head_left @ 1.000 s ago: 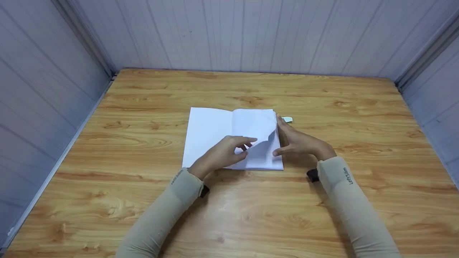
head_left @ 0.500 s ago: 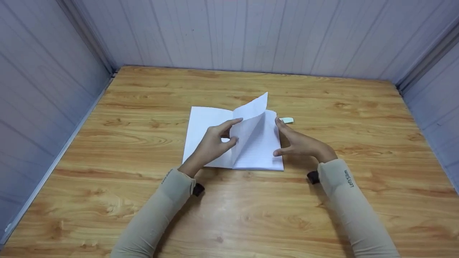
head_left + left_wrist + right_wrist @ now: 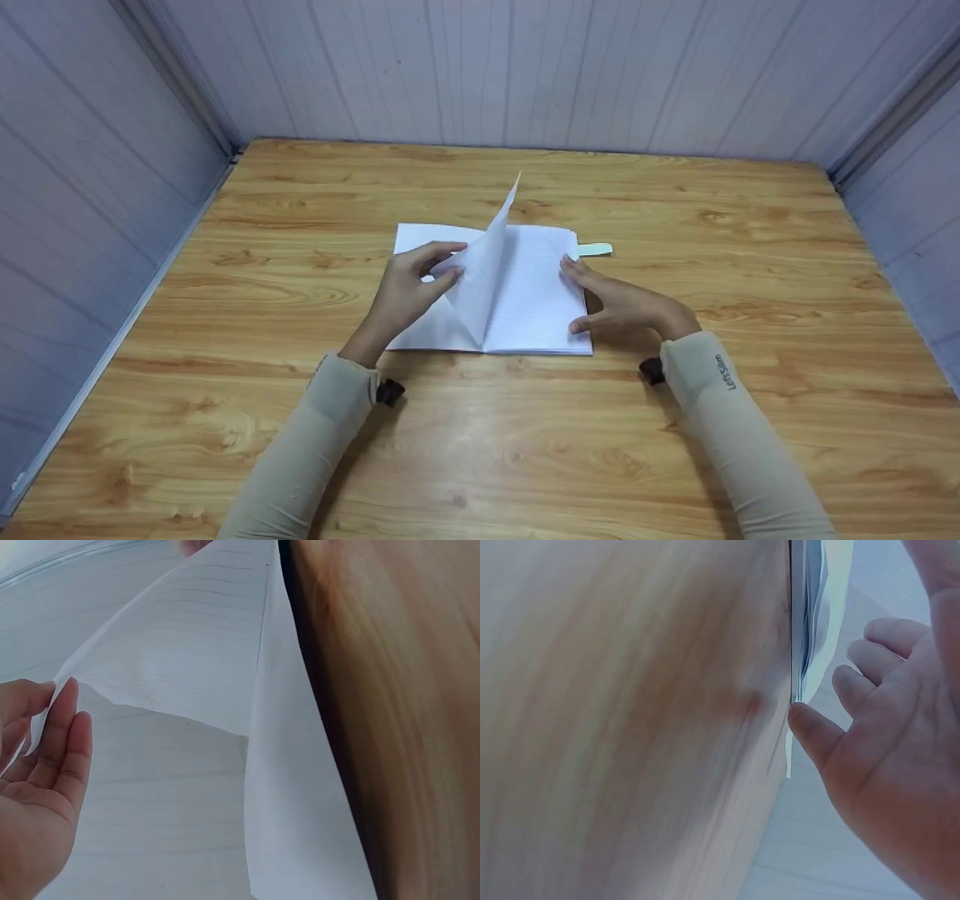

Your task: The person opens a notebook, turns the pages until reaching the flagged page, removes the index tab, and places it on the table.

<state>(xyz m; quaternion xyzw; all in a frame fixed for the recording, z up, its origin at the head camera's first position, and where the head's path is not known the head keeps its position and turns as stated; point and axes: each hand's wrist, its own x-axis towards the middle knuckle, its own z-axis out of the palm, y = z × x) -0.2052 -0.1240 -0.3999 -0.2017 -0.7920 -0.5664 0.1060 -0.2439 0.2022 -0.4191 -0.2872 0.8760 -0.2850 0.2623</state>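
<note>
An open notebook (image 3: 536,315) with lined white pages lies flat in the middle of the head view. One page (image 3: 484,281) stands up from the spine, leaning left. My left hand (image 3: 409,289) pinches that page's outer edge between thumb and fingers. The left wrist view shows this hand (image 3: 45,772) at the left, with the lifted page (image 3: 180,645) curving away from it. At the notebook's right edge, my right hand (image 3: 630,304) rests with fingers spread and touches the right-hand page. In the right wrist view this hand (image 3: 900,735) holds nothing.
A pale green strip (image 3: 597,250) sticks out past the notebook's upper right edge. Beneath everything is a wood-grain table (image 3: 480,450). Panelled walls (image 3: 480,75) enclose its back and sides. A small black device (image 3: 390,392) sits at the left wrist, another (image 3: 652,370) at the right.
My left hand has moved left, drawing the page from low over the right side to nearly upright at the spine. My right fingertips have shifted slightly inward onto the right-hand page.
</note>
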